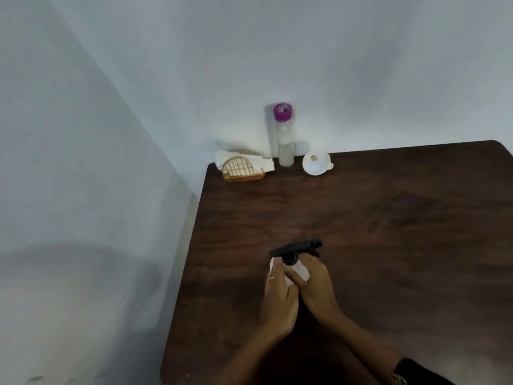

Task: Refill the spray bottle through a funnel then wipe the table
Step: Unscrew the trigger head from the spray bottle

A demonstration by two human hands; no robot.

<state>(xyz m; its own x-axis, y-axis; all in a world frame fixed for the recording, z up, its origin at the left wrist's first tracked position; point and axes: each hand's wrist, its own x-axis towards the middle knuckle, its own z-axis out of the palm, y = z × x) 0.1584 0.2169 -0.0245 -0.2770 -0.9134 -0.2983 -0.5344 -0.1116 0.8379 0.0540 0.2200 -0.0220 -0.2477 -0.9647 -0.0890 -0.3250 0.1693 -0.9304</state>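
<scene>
The dark brown wooden table (388, 218) stood in a corner of pale grey-blue walls (111, 107). At its 11 o'clock corner lay a tan woven basket (241, 169) holding a crumpled white cloth (258, 163). Just to the right of the basket, against the wall, a tall clear plastic bottle with a purple cap (284, 134) stood upright, its lower part filled with cloudy liquid. Near it, toward 12 o'clock, a white plastic funnel (316, 162) lay tilted on the table.

Toward the 6 o'clock edge, the white spray bottle with a black trigger head (295, 252) stood on the table between both hands. The left hand (279, 295), a ring on one finger, wrapped its fingers around the white body. The right hand (315, 284) clasped the body from the opposite side, fingers curled against it. A dark sleeve (416, 370) covered the right forearm.
</scene>
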